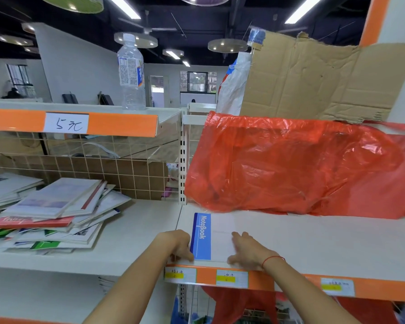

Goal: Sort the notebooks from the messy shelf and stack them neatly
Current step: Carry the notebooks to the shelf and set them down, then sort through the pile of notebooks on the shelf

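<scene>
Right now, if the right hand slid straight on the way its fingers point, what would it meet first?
The right hand rests flat on the notebook, fingers aimed toward the shelf's back. Past the notebook's far edge lies bare shelf, then probably the red plastic bag; depth is hard to judge.

A notebook [216, 237] lies on the right shelf [313, 242], the messy pile [54, 213] well left.
</scene>
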Demonstrator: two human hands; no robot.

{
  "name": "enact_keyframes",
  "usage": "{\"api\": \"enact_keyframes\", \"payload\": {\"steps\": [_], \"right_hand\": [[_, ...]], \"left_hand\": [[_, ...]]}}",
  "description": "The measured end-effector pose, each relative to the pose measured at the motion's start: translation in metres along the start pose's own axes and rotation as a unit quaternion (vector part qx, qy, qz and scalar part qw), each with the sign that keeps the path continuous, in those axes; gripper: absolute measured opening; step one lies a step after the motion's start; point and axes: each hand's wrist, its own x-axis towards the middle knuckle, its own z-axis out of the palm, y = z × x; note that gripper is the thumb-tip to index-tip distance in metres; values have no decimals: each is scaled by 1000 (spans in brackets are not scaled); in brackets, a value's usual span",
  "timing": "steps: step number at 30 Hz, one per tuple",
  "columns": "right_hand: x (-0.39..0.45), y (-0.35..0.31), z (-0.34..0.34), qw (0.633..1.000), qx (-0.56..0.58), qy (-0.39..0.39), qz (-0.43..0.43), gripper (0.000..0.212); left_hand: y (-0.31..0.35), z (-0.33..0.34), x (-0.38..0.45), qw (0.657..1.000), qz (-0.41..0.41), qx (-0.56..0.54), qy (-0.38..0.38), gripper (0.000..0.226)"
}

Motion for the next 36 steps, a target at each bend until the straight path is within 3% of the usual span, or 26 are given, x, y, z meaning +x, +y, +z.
{"api": "enact_keyframes", "payload": {"steps": [4,15,25,36], "right_hand": [[-7,-1,-8,999,-47,9,-2,71],[-22,-39,4,987,-96,97,-88,68],[-10,-124,14,967,-143,147,-151,68],[42,-307,32,959,-112,192,-178,65]], "left_hand": [[-7,-1,-19,997,-8,35,71,34],[-40,31,-80,957,-71,87,269,61],[-137,43,-146,948,-162,59,268,77],[-305,-16,-178,933,-165,78,312,77]]}}
